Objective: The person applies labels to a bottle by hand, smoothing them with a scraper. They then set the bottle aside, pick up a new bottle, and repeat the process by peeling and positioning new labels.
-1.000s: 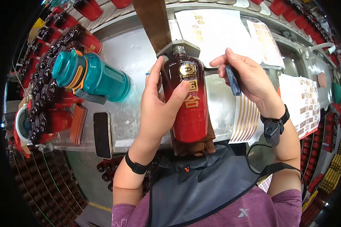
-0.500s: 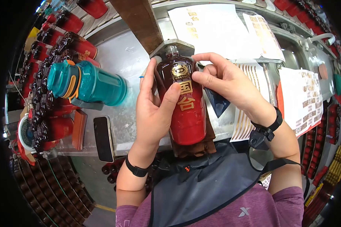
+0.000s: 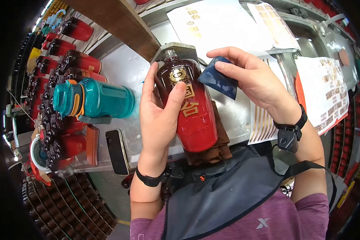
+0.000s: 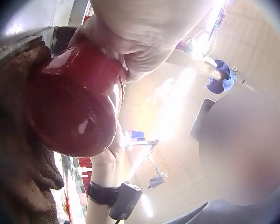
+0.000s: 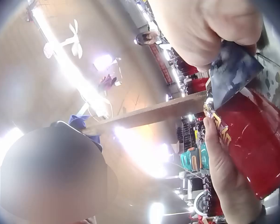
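A red bottle (image 3: 198, 124), dark at its shoulder and with gold emblem and characters, lies tilted on a brown cloth (image 3: 223, 138). Its neck points at a metal bracket (image 3: 186, 50). My left hand (image 3: 155, 112) grips the bottle from the left, thumb across the front beside the gold characters. My right hand (image 3: 262, 84) pinches a flat dark blue scraper (image 3: 218, 84) between thumb and fingers. One corner of the scraper reaches the bottle's right shoulder. In the right wrist view, the scraper (image 5: 233, 70) overlaps the bottle near the gold print. The left wrist view shows the bottle's rounded base (image 4: 70, 114).
A teal water bottle (image 3: 108, 100) and a phone (image 3: 117, 152) lie to the left, near rows of red bottles (image 3: 74, 146). A wooden post (image 3: 112, 26) rises behind. Sheets of gold decals (image 3: 200, 24) and a striped sheet (image 3: 262, 122) lie to the right.
My right hand came in to the bottle's upper right side, then drew slightly back, turning the scraper's flat face up. My left hand has kept its grip on the bottle.
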`<state>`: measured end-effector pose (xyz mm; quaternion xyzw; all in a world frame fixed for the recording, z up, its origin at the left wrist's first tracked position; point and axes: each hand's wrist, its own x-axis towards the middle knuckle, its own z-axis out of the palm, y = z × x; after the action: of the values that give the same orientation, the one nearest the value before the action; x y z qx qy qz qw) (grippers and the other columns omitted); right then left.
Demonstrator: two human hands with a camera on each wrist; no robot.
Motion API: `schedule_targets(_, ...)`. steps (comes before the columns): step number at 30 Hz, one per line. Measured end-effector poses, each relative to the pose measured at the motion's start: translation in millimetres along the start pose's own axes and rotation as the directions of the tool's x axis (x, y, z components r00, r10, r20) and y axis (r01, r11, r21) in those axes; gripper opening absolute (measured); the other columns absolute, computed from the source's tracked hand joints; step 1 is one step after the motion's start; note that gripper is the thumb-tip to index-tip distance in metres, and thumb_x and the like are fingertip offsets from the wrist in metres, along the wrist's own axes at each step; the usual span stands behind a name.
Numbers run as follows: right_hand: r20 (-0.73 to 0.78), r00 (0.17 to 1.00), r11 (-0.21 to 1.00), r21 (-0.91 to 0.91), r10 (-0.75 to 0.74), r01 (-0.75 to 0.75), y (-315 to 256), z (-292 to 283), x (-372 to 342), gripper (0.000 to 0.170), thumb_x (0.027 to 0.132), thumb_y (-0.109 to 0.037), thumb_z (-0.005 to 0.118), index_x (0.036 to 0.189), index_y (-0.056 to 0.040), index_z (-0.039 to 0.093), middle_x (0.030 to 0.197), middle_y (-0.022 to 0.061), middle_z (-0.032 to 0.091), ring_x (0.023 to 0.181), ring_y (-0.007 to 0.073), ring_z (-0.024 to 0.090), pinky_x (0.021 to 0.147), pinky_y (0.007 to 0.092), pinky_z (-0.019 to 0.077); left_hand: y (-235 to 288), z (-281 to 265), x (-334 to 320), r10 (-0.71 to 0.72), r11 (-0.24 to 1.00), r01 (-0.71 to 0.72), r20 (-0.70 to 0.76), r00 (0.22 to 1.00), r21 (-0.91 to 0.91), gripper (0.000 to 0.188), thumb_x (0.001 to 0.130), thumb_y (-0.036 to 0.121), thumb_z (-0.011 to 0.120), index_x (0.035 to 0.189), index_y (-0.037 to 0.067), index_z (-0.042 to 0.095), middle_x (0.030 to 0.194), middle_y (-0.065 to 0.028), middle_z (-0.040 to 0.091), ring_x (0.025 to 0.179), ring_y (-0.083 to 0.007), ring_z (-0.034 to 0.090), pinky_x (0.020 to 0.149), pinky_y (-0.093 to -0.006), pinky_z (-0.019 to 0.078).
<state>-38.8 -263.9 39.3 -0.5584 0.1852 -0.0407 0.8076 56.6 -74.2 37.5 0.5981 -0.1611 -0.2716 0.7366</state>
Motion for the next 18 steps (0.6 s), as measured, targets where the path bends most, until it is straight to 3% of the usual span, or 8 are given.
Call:
schedule_targets(7,-0.009,0.998,0.996,-0.065,-0.062,0.061,-1.4,0.1,-5.4,0.027,0.096,-0.014,0.065,0.121,-0.0043,0.061,0.107,0.0006,0.064,0.097,0.0051,0.058,0.086,0.0204,0.0465,-2.5,-2.5,-0.2,-0.013,1.0,0.013,-0.004,1.0,-0.011,0.067,0.095,0.004,0.064,0.149,-0.008,0.026,0.131,-0.0158,0.056,0.115,-0.0175,0.057,0.099,-0.0314,0.0474)
schedule_targets(14,-0.007,1.0,0.999,-0.044,-0.02,0.019,0.9,-0.5,-8.1,0.024,0.097,-0.015,0.064,0.118,-0.0042,0.062,0.105,-0.0003,0.063,0.097,0.0045,0.057,0.085,0.0199,0.0466,0.0,-2.2,-0.5,-0.011,0.997,0.008,0.032,0.999,0.071,0.079,0.089,0.005,0.072,0.151,-0.006,0.023,0.134,-0.0159,0.053,0.117,-0.0186,0.056,0.1,-0.0324,0.0473)
schedule_targets(18,-0.018,1.0,0.999,-0.032,-0.017,0.017,3.1,1.6,-9.5,0.023,0.097,-0.015,0.064,0.117,-0.0042,0.062,0.103,-0.0003,0.063,0.095,0.0043,0.057,0.083,0.0199,0.0467,-0.5,-4.8,-0.1,-0.021,0.998,0.019,0.041,0.999,0.052,0.075,0.092,0.005,0.068,0.151,-0.005,0.023,0.134,-0.0161,0.053,0.118,-0.0185,0.056,0.1,-0.0325,0.0468)
